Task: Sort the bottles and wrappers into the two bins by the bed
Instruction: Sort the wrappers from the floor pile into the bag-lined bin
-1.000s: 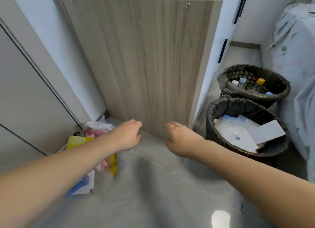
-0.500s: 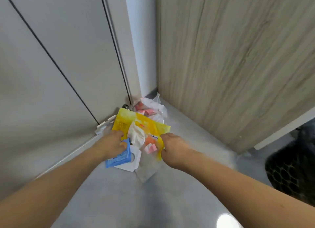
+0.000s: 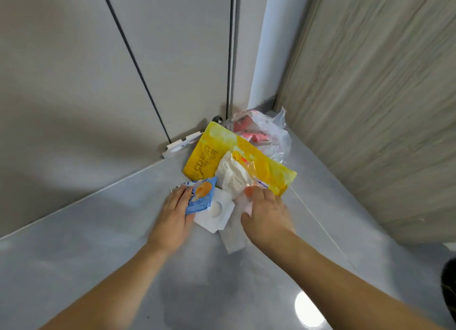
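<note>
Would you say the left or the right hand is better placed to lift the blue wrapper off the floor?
Left. The left hand already lies on the blue wrapper, while the right hand is busy at the clear wrapper.

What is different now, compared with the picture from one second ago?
Both hands reached down into the pile of wrappers in the corner. The left hand now holds the blue wrapper; the right hand presses on the crumpled clear wrapper. The view turned left, so the bins left the frame. The yellow bag lies as before.
</note>
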`<action>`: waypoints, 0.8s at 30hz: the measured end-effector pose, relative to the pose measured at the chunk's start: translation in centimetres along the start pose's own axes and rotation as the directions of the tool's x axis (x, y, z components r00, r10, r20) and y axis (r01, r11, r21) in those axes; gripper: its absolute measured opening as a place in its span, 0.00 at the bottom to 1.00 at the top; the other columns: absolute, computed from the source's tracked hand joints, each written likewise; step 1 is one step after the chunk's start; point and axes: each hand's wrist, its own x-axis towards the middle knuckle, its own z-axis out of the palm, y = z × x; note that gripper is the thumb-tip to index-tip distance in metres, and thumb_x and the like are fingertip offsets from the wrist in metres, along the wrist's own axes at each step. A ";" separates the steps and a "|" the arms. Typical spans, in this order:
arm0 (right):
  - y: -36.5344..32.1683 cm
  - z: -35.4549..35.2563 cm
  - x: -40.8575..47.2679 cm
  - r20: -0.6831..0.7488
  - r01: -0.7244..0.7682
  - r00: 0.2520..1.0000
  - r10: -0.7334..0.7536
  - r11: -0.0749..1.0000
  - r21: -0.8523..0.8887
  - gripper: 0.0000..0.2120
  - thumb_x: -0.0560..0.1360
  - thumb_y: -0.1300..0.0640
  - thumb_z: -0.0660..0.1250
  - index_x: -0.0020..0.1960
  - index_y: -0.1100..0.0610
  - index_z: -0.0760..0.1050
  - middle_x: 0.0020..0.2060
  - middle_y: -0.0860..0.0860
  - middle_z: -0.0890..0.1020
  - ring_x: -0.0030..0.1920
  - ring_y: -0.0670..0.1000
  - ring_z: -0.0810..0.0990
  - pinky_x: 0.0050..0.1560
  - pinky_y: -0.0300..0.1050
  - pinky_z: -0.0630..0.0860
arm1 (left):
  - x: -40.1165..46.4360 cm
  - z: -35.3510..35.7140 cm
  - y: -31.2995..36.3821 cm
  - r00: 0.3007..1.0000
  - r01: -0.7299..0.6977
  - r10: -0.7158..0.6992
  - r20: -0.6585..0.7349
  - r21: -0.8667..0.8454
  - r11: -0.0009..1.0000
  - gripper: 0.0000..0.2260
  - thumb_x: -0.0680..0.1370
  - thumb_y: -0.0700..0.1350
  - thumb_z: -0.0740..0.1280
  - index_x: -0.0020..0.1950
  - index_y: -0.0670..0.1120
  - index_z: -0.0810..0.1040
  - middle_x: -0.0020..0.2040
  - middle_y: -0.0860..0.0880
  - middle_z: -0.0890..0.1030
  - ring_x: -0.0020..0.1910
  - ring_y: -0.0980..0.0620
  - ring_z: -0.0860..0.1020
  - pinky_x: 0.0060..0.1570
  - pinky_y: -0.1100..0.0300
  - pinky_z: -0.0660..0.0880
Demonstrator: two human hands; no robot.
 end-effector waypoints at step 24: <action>-4.8 0.3 6.6 -0.026 0.143 0.985 -0.173 0.879 -0.454 0.17 0.78 0.48 0.60 0.63 0.54 0.71 0.62 0.55 0.70 0.64 0.57 0.67 0.62 0.50 0.65 | -0.2 0.8 -3.5 0.960 0.218 -0.192 -0.203 0.116 0.969 0.26 0.75 0.44 0.52 0.73 0.42 0.69 0.73 0.41 0.68 0.73 0.39 0.64 0.72 0.42 0.62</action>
